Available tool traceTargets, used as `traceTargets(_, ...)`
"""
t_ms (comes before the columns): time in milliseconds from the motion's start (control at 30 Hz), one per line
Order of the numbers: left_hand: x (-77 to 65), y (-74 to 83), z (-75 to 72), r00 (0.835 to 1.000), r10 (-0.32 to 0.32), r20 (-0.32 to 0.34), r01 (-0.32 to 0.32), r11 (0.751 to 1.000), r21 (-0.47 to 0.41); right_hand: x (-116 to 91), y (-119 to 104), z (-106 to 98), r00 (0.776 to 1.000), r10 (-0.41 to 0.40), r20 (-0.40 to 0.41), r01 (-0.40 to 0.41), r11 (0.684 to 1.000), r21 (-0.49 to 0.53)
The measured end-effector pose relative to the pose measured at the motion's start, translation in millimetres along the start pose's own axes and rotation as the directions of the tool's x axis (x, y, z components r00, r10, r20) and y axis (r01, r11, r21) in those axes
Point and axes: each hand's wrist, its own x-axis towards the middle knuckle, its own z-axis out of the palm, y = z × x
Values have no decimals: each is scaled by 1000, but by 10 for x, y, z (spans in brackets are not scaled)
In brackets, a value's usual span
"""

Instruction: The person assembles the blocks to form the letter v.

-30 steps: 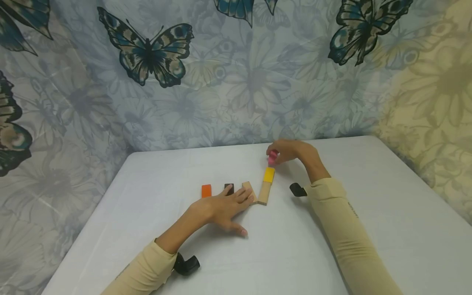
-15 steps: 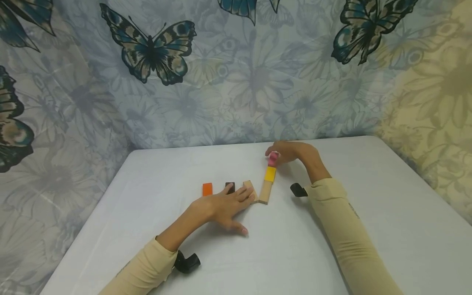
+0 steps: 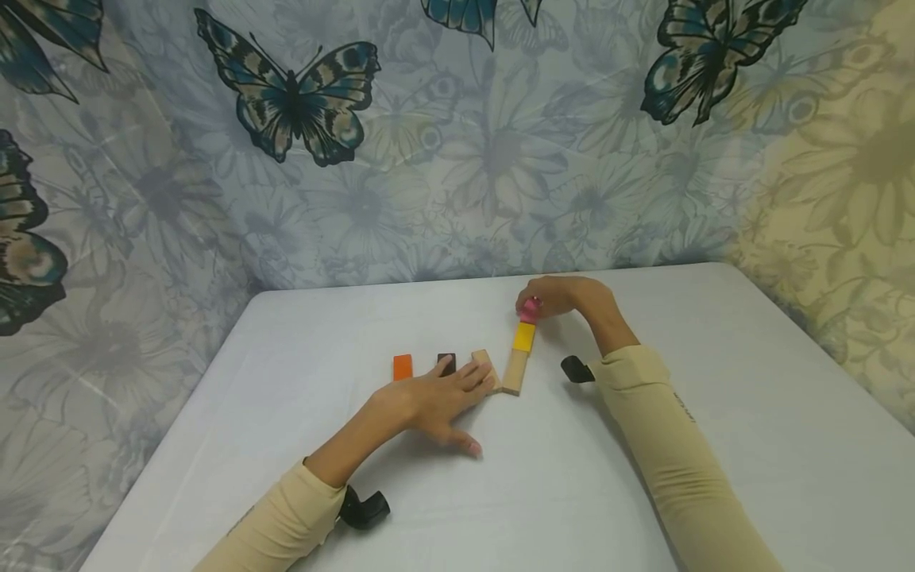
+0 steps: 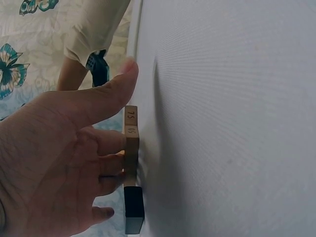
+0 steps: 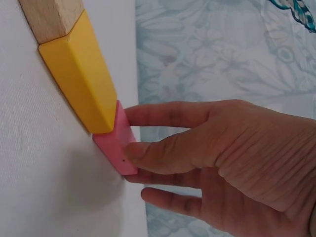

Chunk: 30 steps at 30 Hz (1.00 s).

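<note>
My right hand (image 3: 561,295) pinches a pink block (image 5: 116,143) between thumb and fingers at the far end of a row of blocks. That block sits end to end against a yellow block (image 5: 81,74), which meets a plain wooden block (image 3: 514,372) nearer to me. My left hand (image 3: 439,403) lies spread, fingers straight, over a slanted wooden block (image 3: 482,361) and a dark block (image 3: 446,361). From the left wrist, the ends of the wooden blocks (image 4: 131,122) show the numbers 75 and 50. Part of the blocks is hidden under the left hand.
An orange block (image 3: 403,367) lies left of the dark one, partly behind the left hand. The white table (image 3: 543,492) reaches back to a butterfly-patterned wall cloth (image 3: 457,183). Black wrist devices (image 3: 364,510) stick out below both sleeves.
The pink block, in my right hand, has come slightly nearer and now meets the yellow block's far end. My left hand has stayed in place.
</note>
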Motion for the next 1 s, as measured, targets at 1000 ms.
traceTargets(1000, 5, -6, 4, 1000, 2, -4, -2, 1000, 3, -35, -27, -50, 1000, -13, 15, 12, 999, 47)
